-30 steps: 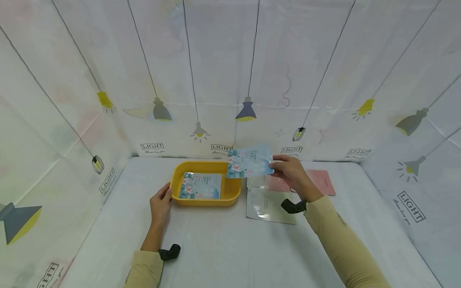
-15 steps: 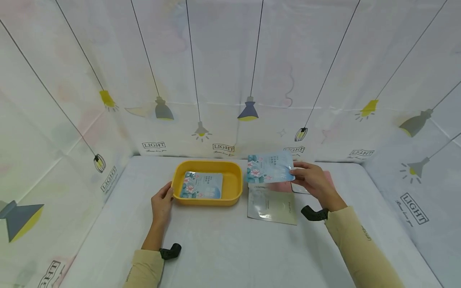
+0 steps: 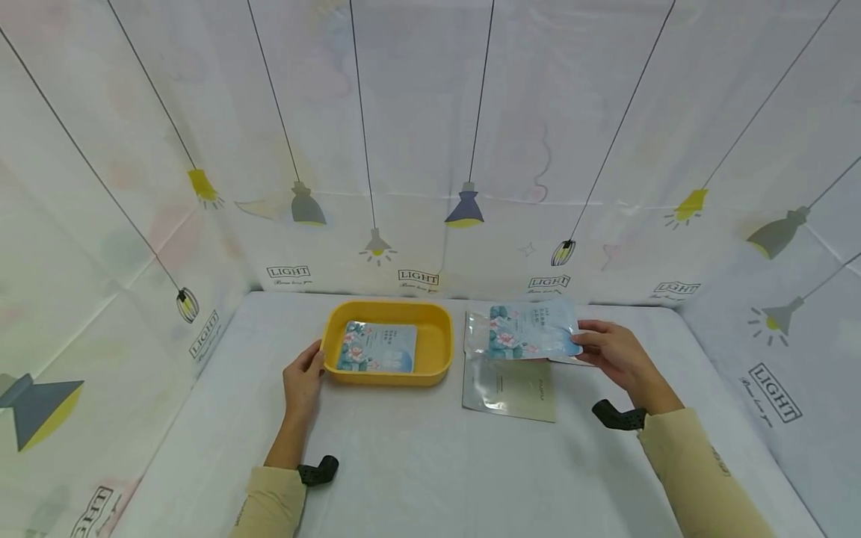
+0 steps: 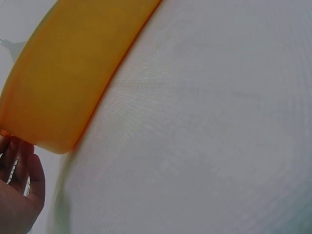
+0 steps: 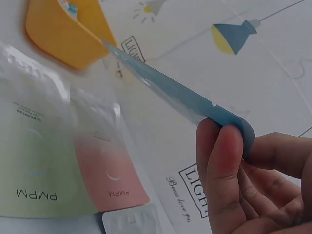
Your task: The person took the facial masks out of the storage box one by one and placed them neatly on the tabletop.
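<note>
My right hand [image 3: 615, 355] pinches a light-blue flower-printed sheet mask packet [image 3: 528, 329] by its right edge, between thumb and fingers. In the right wrist view the packet [image 5: 165, 90] appears nearly edge-on and slightly bent. It overlaps a pink packet [image 5: 109, 151] in the head view and hides most of it. Nearer the person lies a pale green packet [image 3: 509, 388]. My left hand [image 3: 303, 381] touches the left end of a yellow tray [image 3: 433, 359], its fingertips right at the rim. Inside the tray lies a matching blue packet [image 3: 379, 347].
A white cloth covers the table [image 3: 417, 463]. Behind it rises a cloth backdrop [image 3: 417, 112] printed with hanging lamps. Part of another packet [image 5: 131, 222], whitish with a dark edge, shows beside the pink one.
My right hand has carried the blue packet rightward, away from over the tray's right end, and lower over the other packets. My left hand stays at the tray.
</note>
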Action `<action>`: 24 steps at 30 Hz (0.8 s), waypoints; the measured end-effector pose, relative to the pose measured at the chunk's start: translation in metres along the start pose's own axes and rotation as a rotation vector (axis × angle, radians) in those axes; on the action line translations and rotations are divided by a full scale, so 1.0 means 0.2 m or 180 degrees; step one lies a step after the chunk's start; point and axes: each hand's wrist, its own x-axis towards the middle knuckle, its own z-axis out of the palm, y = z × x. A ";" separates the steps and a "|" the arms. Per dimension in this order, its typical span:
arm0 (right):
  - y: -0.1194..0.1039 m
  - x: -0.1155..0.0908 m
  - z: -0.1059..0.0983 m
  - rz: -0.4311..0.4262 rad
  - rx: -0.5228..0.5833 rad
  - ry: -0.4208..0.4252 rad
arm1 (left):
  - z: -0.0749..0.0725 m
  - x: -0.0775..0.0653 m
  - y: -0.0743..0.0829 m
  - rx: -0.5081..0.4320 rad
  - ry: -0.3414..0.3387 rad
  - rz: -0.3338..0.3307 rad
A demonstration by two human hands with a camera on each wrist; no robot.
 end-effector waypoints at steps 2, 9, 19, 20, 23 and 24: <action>0.02 -0.01 -0.03 -0.0039 -0.0010 0.0002 | 0.00 0.00 0.00 -0.0003 -0.0001 -0.0001; 0.13 -0.02 -0.14 0.0071 0.0015 0.0037 | 0.00 0.00 0.00 0.0019 0.0043 -0.0007; 0.28 -0.04 -0.30 0.0261 0.0176 -0.0019 | 0.01 -0.01 0.00 -0.0016 0.0048 0.0019; 0.29 -0.05 -0.32 0.0287 0.0213 -0.0018 | 0.01 -0.01 0.01 -0.0024 0.0057 0.0004; 0.34 -0.07 -0.37 0.0353 0.0293 -0.0007 | 0.01 0.00 0.01 -0.0017 0.0043 0.0023; 0.35 -0.08 -0.38 0.0370 0.0300 -0.0005 | 0.01 0.00 0.01 -0.0019 0.0044 0.0016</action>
